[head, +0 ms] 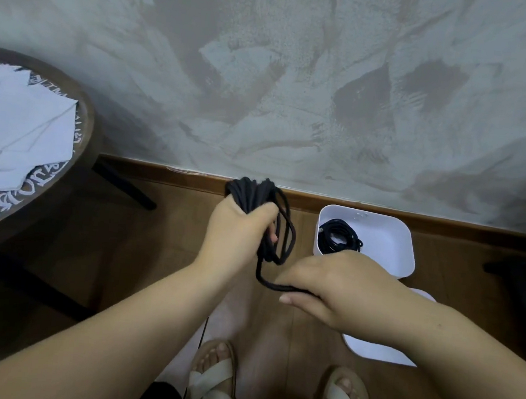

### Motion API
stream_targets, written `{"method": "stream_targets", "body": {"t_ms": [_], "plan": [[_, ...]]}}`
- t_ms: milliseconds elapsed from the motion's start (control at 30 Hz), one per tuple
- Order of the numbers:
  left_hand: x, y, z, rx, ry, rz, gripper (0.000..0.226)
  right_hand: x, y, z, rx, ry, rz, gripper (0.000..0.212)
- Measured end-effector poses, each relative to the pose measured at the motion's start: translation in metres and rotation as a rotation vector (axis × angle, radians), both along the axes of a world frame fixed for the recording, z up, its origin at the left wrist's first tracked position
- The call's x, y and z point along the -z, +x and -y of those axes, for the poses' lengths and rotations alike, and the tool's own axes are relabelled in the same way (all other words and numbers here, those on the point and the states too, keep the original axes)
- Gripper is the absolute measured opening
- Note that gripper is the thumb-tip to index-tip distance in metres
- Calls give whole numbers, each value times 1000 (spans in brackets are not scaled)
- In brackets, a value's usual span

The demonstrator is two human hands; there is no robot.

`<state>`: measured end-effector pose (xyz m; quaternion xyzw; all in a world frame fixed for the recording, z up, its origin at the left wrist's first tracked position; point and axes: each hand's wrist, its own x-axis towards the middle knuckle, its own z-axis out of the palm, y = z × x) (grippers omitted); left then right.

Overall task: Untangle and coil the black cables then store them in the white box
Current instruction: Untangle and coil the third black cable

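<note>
My left hand (pixel 237 229) grips a bundle of black cable (pixel 252 192) loops, held above the wooden floor in the middle of the head view. From the bundle a strand drops and runs to my right hand (pixel 327 287), which pinches it between thumb and fingers. The loose tail (pixel 204 331) of the cable hangs down toward my feet. The white box (pixel 385 238) stands open on the floor by the wall, to the right of my hands. Inside it lies one coiled black cable (pixel 339 236).
A white lid (pixel 379 349) lies on the floor under my right forearm. A round dark wooden table (pixel 82 139) with white cloth on it stands at the left. The grey wall and wooden skirting run across behind. My sandalled feet (pixel 214 382) are below.
</note>
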<state>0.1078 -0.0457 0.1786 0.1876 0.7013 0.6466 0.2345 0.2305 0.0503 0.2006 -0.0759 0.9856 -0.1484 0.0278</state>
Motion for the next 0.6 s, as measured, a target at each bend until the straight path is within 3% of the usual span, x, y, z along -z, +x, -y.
{"method": "stream_targets", "body": {"t_ms": [100, 167, 267, 333, 400, 500, 600], "plan": [[9, 18, 0, 202, -45, 28, 16, 1, 0, -7, 58, -69, -184, 29], [14, 30, 0, 331, -38, 230, 23, 0, 1, -12, 143, -144, -242, 29], [12, 41, 1, 433, -68, 583, 39, -6, 3, -21, 347, -253, -188, 38], [11, 45, 0, 501, -29, 734, 52, -5, 3, -23, 437, -313, -142, 44], [7, 45, 0, 522, 10, 842, 52, -4, 2, -25, 490, -372, -71, 58], [3, 41, 0, 544, 62, 898, 44, -1, -1, -25, 510, -354, 13, 76], [3, 37, 2, 633, 113, 858, 48, 0, 0, -26, 519, -505, 95, 62]]}}
